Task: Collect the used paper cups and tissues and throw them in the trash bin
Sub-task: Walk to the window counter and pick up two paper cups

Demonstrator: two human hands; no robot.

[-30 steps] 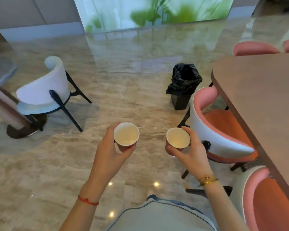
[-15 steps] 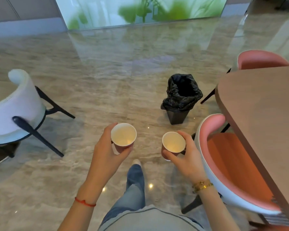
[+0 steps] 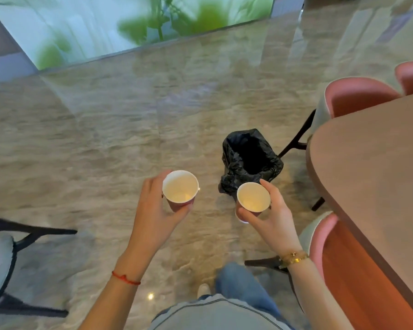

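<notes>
Over the floor, each hand grips an upright cup: left hand (image 3: pixel 153 217) around left cup (image 3: pixel 180 189), right hand (image 3: pixel 272 220) around right cup (image 3: pixel 253 198) (bin (image 3: pixel 250 160) just beyond).

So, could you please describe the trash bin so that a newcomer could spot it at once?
Start at the brown table on the right. On the marble floor just off its rounded end stands the trash bin, beyond the cup in the right hand. It is the only black thing with a crumpled plastic liner.
</notes>
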